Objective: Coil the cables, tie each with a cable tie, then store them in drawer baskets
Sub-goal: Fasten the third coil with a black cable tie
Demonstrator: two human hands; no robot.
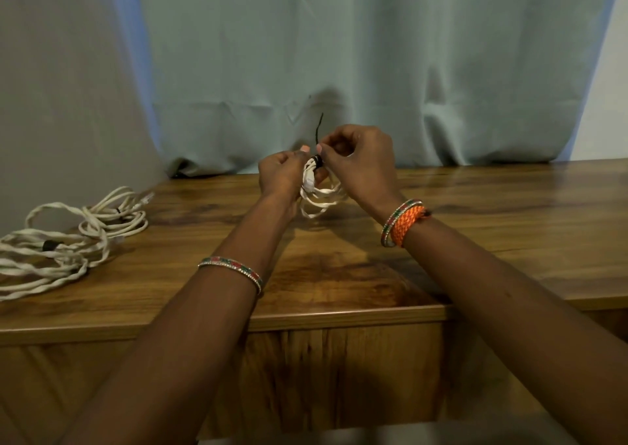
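Wood-grain cabinet front filled the bottom of the frame, and above it ran the near edge of the wooden tabletop [339, 313]. Both forearms reached up from the lower corners across that top, a beaded bangle [234, 268] on the left wrist, another with an orange braided band [406, 225] on the right.

At the middle of the frame the two hands met just above the table. The left hand [280, 172] was closed around a small coil of white cable [321, 194], whose loops hung below the fingers and appeared to touch the tabletop or nearly so. The right hand [360, 159] pinched a black cable tie [318, 138] at the top of the coil; the tie was wrapped around the bundle and its free tail stood upward. Whether it was fully cinched could not be told.

At the left edge lay a heap of white braided cables [68, 240], loosely looped, with what looked like dark ties on two of them, though the pile sprawled.

Farther back, a pale green curtain [339, 53] hung behind the table.

By these signs the job looked partly done: this coil's tying was under way, and storing remained, no drawer baskets being in view.
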